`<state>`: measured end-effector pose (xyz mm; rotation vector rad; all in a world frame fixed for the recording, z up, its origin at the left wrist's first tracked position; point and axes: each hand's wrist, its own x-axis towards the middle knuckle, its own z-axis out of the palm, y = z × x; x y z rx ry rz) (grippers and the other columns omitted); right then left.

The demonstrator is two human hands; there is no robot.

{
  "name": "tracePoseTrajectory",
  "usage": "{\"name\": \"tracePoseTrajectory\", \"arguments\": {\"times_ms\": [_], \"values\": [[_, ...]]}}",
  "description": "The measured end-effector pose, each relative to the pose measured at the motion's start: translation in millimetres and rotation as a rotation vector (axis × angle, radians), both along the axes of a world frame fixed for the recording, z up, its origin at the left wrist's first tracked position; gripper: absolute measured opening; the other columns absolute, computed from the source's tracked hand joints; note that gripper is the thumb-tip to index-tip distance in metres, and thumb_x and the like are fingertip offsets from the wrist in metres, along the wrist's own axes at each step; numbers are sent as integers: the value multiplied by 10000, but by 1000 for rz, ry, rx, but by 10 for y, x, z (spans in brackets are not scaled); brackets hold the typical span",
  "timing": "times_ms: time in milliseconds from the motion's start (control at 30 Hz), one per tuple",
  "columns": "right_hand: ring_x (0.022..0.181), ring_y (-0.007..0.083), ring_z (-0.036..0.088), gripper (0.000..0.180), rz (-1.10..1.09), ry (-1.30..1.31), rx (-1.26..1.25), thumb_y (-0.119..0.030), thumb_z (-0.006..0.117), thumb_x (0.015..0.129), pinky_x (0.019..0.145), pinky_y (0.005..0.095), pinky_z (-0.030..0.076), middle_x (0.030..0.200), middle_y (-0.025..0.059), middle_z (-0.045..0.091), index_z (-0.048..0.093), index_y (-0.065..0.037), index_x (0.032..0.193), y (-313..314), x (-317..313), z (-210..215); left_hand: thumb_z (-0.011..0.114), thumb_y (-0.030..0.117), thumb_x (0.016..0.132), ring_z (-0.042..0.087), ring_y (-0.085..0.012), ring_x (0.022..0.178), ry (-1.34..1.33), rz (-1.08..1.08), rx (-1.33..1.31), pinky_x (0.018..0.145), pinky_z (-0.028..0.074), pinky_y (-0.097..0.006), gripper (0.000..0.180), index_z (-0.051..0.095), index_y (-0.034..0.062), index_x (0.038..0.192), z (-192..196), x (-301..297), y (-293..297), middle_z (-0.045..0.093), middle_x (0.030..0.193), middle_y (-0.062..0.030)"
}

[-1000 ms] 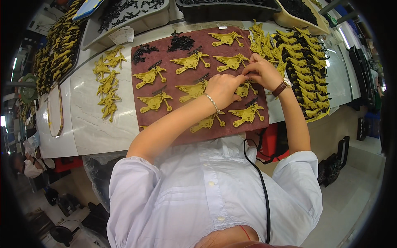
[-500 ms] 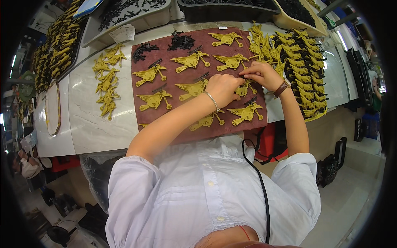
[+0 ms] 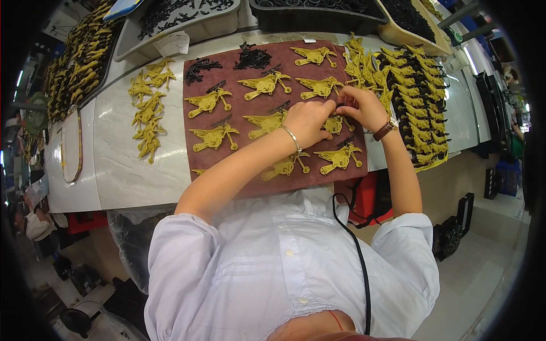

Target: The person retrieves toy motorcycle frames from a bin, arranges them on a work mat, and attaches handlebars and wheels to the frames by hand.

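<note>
A brown mat [image 3: 227, 162] lies on the white table, with several yellow bird-shaped figures set out in rows, such as the yellow figure [image 3: 266, 85]. Most carry a small black part. My left hand [image 3: 307, 120], with a bracelet on the wrist, and my right hand [image 3: 363, 108], with a wristwatch, meet over one yellow figure [image 3: 334, 125] at the mat's right side. Both hands pinch it with closed fingers, and they hide most of it. A small heap of black parts [image 3: 253, 57] sits at the mat's far edge.
More loose yellow figures [image 3: 149, 111] lie left of the mat. A dense stack of yellow-and-black figures [image 3: 415, 96] lies to the right. Trays of black parts [image 3: 187, 14] line the far edge, and a tray of yellow figures [image 3: 79, 57] stands far left. A black cable [image 3: 355, 250] hangs down my shirt.
My hands stay over the same figure. My right hand has shifted slightly toward me and closer to the left hand.
</note>
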<state>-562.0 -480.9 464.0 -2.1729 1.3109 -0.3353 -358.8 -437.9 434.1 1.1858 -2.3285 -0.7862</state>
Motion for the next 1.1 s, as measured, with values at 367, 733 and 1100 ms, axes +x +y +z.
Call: {"name": "tracePoseTrajectory", "arguments": {"times_ms": [367, 733, 1100], "values": [[642, 97, 584, 163, -64, -509, 54, -133, 686, 848, 600, 240, 469, 764, 26, 642, 664, -25, 968, -8, 280, 205, 458, 93, 966, 623, -118, 788, 624, 165, 477, 706, 505, -278, 174, 485, -3, 1109, 137, 232, -290, 664, 889, -89], [724, 59, 609, 120, 3, -259, 204, -65, 705, 819, 669, 211, 497, 828, -1, 667, 662, -2, 912, -848, 18, 86, 727, 87, 727, 634, -302, 869, 168, 232, -412, 779, 498, -392, 367, 528, 33, 1031, -18, 213, -660, 637, 937, -128], [768, 80, 610, 76, 83, -203, 239, -6, 681, 808, 709, 231, 490, 820, 18, 663, 655, 4, 879, -1002, 50, -112, 805, 106, 619, 601, -286, 962, -36, 113, -157, 833, 483, -406, 456, 641, 132, 1044, 39, 150, -723, 578, 987, -93]]}}
